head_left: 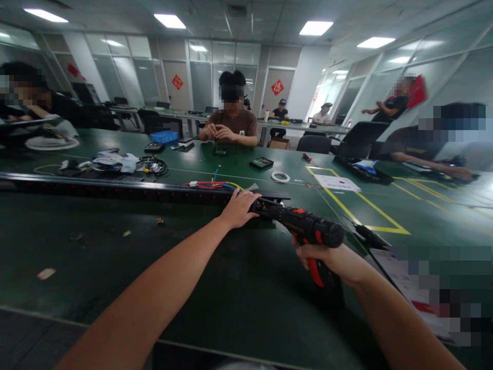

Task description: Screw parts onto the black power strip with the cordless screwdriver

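Note:
A long black power strip (154,194), with a row of dark openings along its front, runs across the table from the far left to the middle. My left hand (239,208) grips it near its right end, fingers over the top and thumb along the front. Red, yellow and blue wires (219,185) with a white connector stick up just behind that hand. My right hand (327,256) is wrapped around the handle of a black and orange cordless drill (308,224). Its front end points left at the strip's end, beside my left fingers; the exact contact point is hidden.
Small brass-coloured parts (160,221) lie before the strip. Behind it are bundled cables (154,165), a white ring (280,177), a screwdriver (308,158) and a blue basket (164,136). A co-worker (231,123) sits opposite; a black soldering-iron-like tool (370,236) lies right.

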Available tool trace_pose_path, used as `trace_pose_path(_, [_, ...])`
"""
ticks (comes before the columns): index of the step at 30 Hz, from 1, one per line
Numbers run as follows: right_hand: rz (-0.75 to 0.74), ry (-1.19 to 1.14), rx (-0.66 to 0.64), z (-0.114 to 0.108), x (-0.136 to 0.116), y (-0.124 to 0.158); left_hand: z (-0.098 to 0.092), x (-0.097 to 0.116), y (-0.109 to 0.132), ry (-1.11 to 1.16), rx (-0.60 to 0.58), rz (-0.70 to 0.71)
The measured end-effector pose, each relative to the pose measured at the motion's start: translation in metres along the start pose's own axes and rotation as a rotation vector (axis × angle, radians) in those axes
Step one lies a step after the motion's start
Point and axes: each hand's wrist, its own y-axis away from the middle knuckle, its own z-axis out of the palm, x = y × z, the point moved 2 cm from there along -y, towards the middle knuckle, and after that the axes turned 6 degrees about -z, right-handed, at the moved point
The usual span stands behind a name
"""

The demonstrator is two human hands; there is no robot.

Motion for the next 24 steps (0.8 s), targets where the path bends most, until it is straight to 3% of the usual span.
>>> trace_pose_path(24, [0.004, -0.001, -0.011, -0.0013, 0.0025, -0.0017, 0.0003, 0.0005, 0.0007, -0.007, 0.000, 0.010])
